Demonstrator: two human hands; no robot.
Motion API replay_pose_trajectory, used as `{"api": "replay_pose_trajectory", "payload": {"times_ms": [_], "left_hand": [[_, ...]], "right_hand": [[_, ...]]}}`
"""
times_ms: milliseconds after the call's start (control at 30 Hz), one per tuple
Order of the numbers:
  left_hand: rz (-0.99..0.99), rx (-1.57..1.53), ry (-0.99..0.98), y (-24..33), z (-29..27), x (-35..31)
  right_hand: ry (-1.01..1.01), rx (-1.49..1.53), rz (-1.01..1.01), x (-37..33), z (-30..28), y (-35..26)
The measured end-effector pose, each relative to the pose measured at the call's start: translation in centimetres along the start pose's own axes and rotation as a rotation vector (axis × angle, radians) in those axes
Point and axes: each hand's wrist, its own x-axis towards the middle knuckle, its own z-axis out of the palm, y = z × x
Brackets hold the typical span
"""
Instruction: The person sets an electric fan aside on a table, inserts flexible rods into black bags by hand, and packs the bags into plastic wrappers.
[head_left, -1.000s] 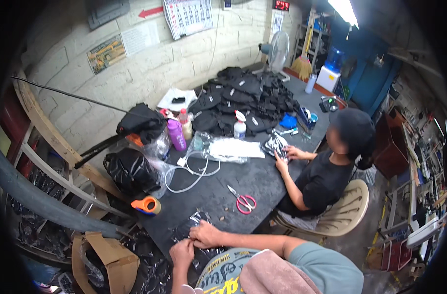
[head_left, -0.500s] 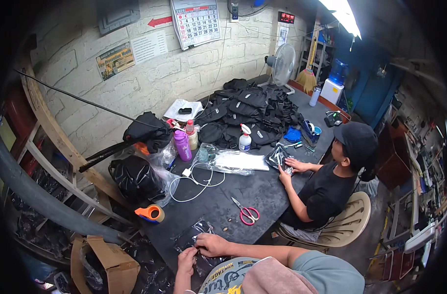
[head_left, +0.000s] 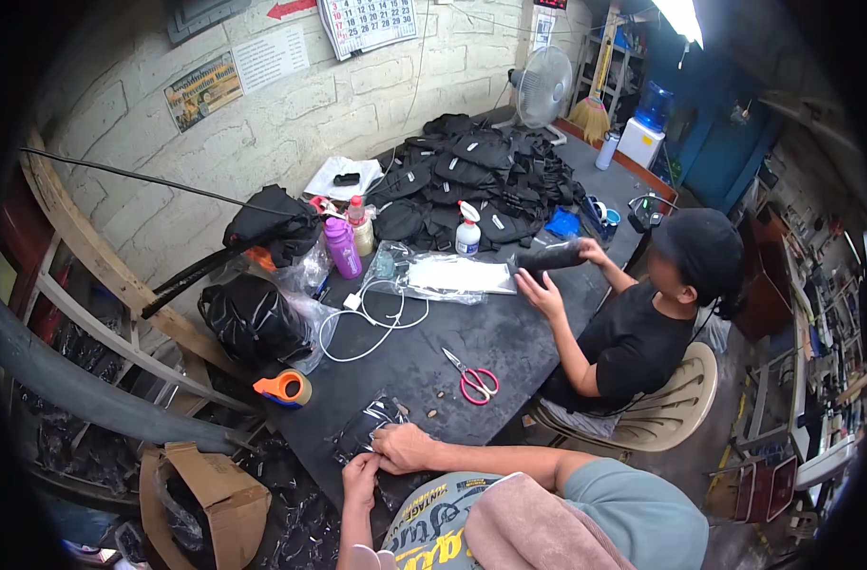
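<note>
A black item in a clear, shiny plastic bag [head_left: 374,415] lies at the near edge of the dark table. My left hand [head_left: 361,482] pinches the near end of this bag with its fingertips. Close against it, my right hand [head_left: 405,446] is closed over the bag from above, its fingers curled and partly hidden. Scissors with pink handles [head_left: 475,378] lie on the table beyond my right hand. To the left, near the table's edge, is an orange tape dispenser [head_left: 288,388] with a tape roll.
Across the table's right side, a seated co-worker [head_left: 633,332] holds a black wrapped package [head_left: 550,258]. Black bags [head_left: 462,180] are heaped at the back. A spray bottle [head_left: 467,231], purple bottle [head_left: 342,247], white cable [head_left: 376,344] and clear plastic sleeves [head_left: 457,275] sit mid-table. A cardboard box [head_left: 229,513] stands lower left.
The co-worker has raised the black package off the table and turned it. My hands stay together at the plastic bag with little movement. The whole view has shifted slightly.
</note>
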Motion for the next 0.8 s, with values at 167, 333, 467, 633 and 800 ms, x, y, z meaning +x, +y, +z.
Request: {"api": "replay_pose_trajectory", "payload": {"times_ms": [167, 333, 467, 633, 800], "left_hand": [[-0.075, -0.044, -0.038, 0.8, 0.1, -0.3], [-0.126, -0.109, -0.034, 1.1, -0.1, -0.4], [-0.14, -0.067, -0.097, 1.2, -0.5, -0.1], [-0.192, -0.116, -0.108, 1.2, -0.5, 0.2], [-0.147, -0.155, -0.084, 0.5, -0.4, 0.0]], "right_hand": [[-0.117, 0.016, 0.21, 0.5, -0.8, -0.6], [-0.147, 0.056, 0.129, -0.2, 0.3, 0.8], [-0.236, 0.081, 0.248, 0.2, -1.0, 0.1], [-0.036, 0.121, 0.245, 0.3, -1.1, -0.4], [-0.261, 0.172, 0.277, -0.1, -1.2, 0.0]]}}
